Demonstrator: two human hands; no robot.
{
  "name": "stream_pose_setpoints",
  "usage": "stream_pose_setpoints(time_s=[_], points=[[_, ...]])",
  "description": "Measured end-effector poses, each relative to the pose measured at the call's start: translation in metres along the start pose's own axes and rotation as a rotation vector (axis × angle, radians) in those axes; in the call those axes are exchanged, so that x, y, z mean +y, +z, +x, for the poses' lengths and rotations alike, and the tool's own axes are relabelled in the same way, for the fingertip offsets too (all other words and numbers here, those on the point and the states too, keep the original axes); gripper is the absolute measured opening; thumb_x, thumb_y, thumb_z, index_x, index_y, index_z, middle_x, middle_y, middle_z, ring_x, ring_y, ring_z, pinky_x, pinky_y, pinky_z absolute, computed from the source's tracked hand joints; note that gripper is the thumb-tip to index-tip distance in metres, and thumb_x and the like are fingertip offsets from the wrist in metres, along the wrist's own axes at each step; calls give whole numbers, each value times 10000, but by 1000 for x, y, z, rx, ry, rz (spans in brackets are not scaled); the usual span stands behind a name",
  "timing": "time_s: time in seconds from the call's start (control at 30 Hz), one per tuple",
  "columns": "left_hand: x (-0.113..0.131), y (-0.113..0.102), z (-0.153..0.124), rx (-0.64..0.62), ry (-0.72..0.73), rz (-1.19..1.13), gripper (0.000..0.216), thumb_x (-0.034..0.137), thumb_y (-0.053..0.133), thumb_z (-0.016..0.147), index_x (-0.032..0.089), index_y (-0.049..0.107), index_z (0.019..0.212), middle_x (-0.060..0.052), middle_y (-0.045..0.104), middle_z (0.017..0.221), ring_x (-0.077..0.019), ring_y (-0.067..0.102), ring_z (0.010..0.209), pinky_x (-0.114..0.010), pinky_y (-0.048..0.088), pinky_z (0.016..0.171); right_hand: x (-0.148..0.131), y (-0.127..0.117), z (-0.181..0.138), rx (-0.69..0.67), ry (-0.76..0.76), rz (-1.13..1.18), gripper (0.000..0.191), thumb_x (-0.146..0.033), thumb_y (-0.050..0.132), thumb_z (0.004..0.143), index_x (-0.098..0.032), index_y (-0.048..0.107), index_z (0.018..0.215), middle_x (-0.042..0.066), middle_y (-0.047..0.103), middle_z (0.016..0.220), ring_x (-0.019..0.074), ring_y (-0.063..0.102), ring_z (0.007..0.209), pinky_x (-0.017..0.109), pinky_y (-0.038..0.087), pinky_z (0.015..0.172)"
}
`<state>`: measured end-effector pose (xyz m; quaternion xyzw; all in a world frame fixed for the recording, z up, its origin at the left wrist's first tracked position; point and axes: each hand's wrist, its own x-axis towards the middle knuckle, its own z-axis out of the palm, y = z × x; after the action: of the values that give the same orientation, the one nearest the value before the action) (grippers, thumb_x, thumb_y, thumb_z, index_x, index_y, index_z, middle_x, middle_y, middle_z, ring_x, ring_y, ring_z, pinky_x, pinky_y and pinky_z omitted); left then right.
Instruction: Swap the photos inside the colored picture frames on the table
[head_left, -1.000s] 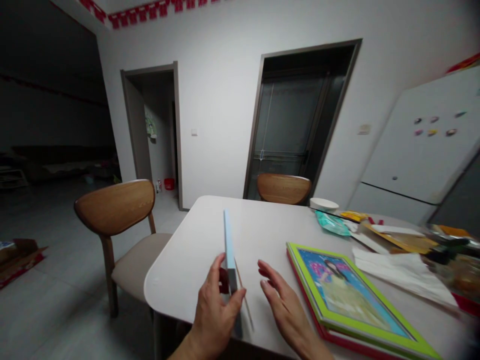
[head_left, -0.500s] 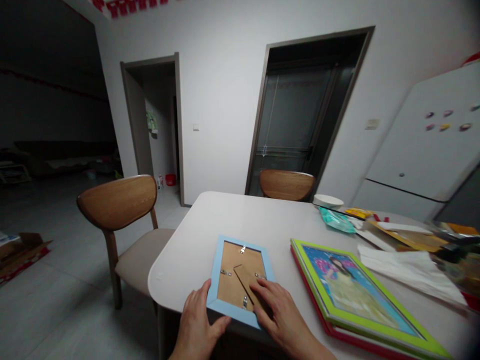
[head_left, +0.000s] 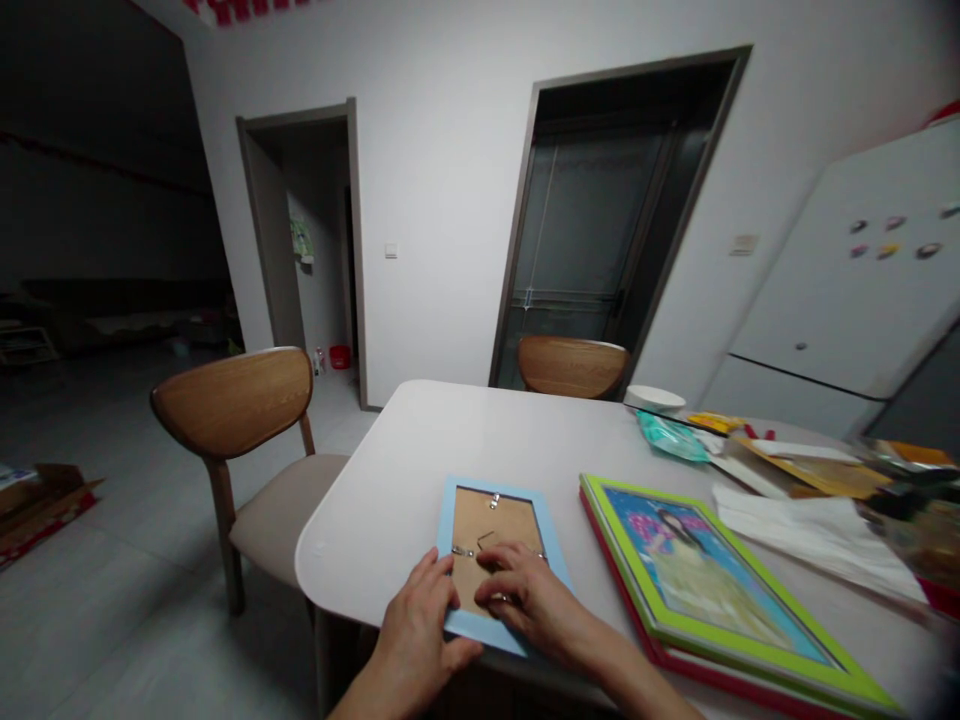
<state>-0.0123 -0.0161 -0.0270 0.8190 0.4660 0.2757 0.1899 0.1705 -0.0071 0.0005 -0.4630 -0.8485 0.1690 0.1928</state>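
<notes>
The right hand [head_left: 529, 600], fingers curled over the flat brown backing board [head_left: 502, 516], may be pinching something small; its fingertips hide that, so I cannot tell. The left hand [head_left: 420, 620], loosely open, rests against the left edge of the light-blue rectangular picture frame [head_left: 448, 512], which lies back up on the smooth white table [head_left: 360, 540]. The step seems to be fingertip work on the backing; the next move probably calls for a steady frame and care around the small silvery metal clips [head_left: 462, 552]. Right of it lies a lime-green rectangular picture frame [head_left: 701, 570].
</notes>
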Motion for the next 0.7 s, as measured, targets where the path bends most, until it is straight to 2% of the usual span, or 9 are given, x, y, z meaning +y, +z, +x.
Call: stream_pose_setpoints(time_s=[0.2, 0.4, 0.47, 0.6, 0.7], points=[[-2, 0, -5, -3, 3, -4, 261, 178, 676, 541, 199, 514, 744, -76, 494, 1191, -266, 334, 1179, -406, 323, 939, 6, -7, -13, -95, 19, 107, 219, -219, 466, 737, -268, 667, 806, 34, 517, 1151, 199, 361, 1133, 376, 274, 935], [-1, -1, -3, 0, 2, 2, 263, 166, 672, 531, 195, 513, 739, -80, 498, 1184, -266, 342, 1173, -403, 317, 945, 3, 4, -8, 40, 16, 114, 156, -197, 515, 700, -222, 667, 717, 59, 600, 966, 189, 463, 1006, 353, 335, 883], [0, -2, -3, -2, 1, 6, 268, 166, 677, 522, 196, 512, 732, -76, 502, 1180, -268, 351, 1166, -403, 322, 941, 4, 3, -8, 77, 26, 129, 168, -200, 491, 719, -215, 657, 741, 55, 594, 974, 176, 478, 992, 326, 355, 871], [-1, -5, -2, -27, -4, 14, 291, 191, 700, 499, 198, 510, 720, -71, 498, 1187, -274, 358, 1160, -408, 325, 938, 19, -5, -10, 229, 205, 48, 263, -208, 418, 753, -175, 613, 926, 86, 535, 1096, 175, 479, 1011, 306, 352, 886], [-2, -6, -1, -33, -8, 12, 305, 186, 711, 493, 197, 509, 721, -65, 495, 1191, -263, 351, 1167, -391, 319, 946, 34, -11, -10, 239, 307, -115, 283, -138, 428, 700, -148, 621, 908, 102, 559, 1043, 199, 479, 988, 309, 346, 872]])
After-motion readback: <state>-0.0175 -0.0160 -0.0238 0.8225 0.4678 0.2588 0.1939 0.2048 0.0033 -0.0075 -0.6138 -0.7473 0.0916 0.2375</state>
